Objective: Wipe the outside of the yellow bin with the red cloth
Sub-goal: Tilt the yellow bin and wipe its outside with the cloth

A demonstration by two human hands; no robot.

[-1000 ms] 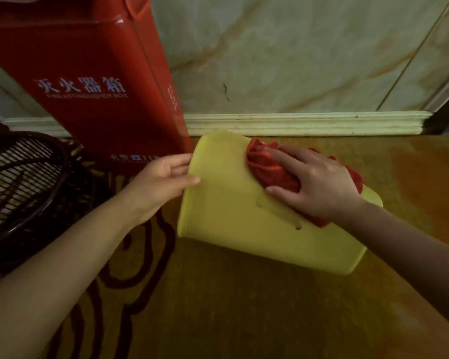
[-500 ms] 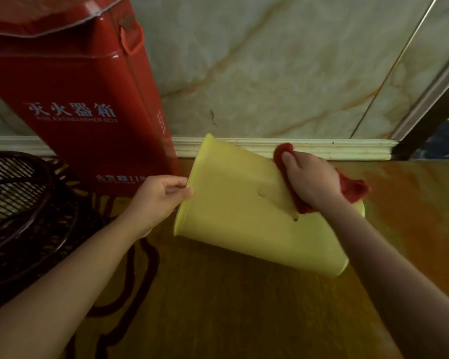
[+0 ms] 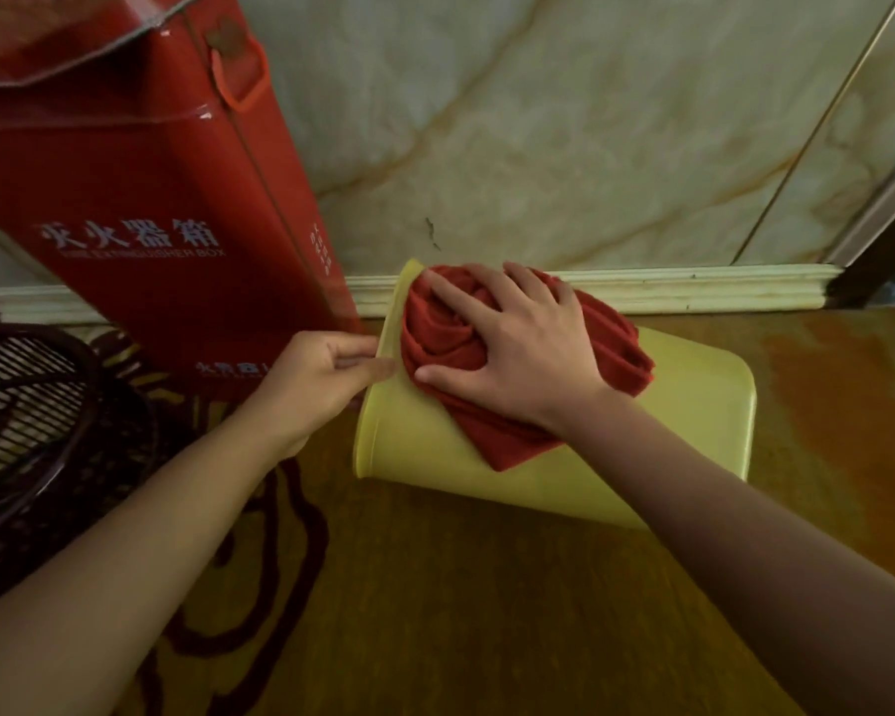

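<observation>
Under the right hand (image 3: 525,361) lies the cloth (image 3: 528,374), bunched in folds and pressed flat against the upper side of the bin (image 3: 683,405). That hand is spread wide, palm down, fingers splayed over the folds, not gripping. The bin lies on its side on the floor (image 3: 487,612), rim toward the left hand (image 3: 321,379), base away to the right. The left hand pinches the rim, thumb outside; its fingertips are hidden, probably inside. Just beyond it stands a red box (image 3: 151,198).

To wipe well, I judge the palm should keep even pressure and sweep from the rim toward the base, since only 1 face is covered now. The left hand's pinch must hold firm or the bin will roll. Turning the bin a little between strokes would bring the hidden sides up.
</observation>
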